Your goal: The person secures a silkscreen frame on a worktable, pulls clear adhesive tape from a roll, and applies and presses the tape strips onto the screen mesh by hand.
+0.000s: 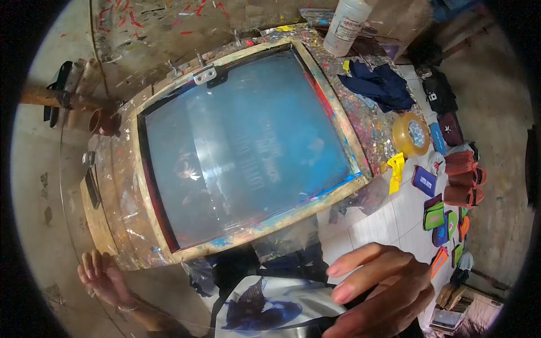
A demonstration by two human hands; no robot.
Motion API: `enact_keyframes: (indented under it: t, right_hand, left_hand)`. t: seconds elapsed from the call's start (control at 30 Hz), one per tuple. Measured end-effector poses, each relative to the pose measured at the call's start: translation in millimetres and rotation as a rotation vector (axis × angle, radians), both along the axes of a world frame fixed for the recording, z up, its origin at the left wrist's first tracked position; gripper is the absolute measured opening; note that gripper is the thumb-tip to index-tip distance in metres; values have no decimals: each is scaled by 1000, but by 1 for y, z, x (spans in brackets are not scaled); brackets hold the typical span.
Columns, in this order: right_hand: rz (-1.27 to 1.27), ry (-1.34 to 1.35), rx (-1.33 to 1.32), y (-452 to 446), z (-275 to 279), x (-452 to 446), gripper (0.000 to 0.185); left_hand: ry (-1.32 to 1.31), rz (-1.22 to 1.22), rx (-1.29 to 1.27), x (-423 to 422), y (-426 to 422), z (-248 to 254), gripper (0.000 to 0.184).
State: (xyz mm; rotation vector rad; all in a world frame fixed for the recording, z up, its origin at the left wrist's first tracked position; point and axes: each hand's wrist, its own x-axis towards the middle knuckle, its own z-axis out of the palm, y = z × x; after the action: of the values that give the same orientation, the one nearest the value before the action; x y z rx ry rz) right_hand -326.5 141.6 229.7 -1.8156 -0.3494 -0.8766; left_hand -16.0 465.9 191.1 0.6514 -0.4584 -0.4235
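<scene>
A silk-screen frame (256,239) with paint-stained wooden edges lies on the spattered table; its mesh (242,146) is blue-grey and shiny, with faint lettering. A metal clamp (205,75) sits on its far edge. My left hand (106,280) is raised at the lower left, near a wooden strip (97,217), its fingers slightly bent and no object visible in it. Closer to the camera, my right hand (386,287) hovers over the near side, fingers curved and apart, with nothing visible between them. White fabric with dark blue patches (265,307) shows below, partly behind this hand.
On the table's right side are a white bottle (345,28), a navy cloth (380,84), a roll of clear tape (410,135) and a yellow scrap (396,173). Several colourful pouches (434,217) and bags lie on the tiled floor. A brown cup (102,121) is at the left.
</scene>
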Motion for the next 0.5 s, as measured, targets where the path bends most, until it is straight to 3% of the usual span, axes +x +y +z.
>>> enact_keyframes:
  t: [0.1, 0.23, 0.33, 0.43, 0.5]
  right_hand:
    - [116, -88, 410, 7, -9, 18, 21]
    - [-41, -342, 178, 12, -26, 43, 16]
    - [-17, -468, 98, 23, -38, 58, 18]
    - [-503, -617, 448, 49, -31, 66, 15]
    - [-127, -250, 292, 20, -23, 46, 12]
  left_hand:
    - [-57, 37, 52, 16, 15, -4, 30]
    - [-211, 267, 400, 20, 41, -21, 33]
    - [-143, 469, 369, 15, 29, -22, 30]
    - [-205, 318, 404, 29, 32, -23, 30]
    - [-410, 235, 501, 40, 35, -27, 22]
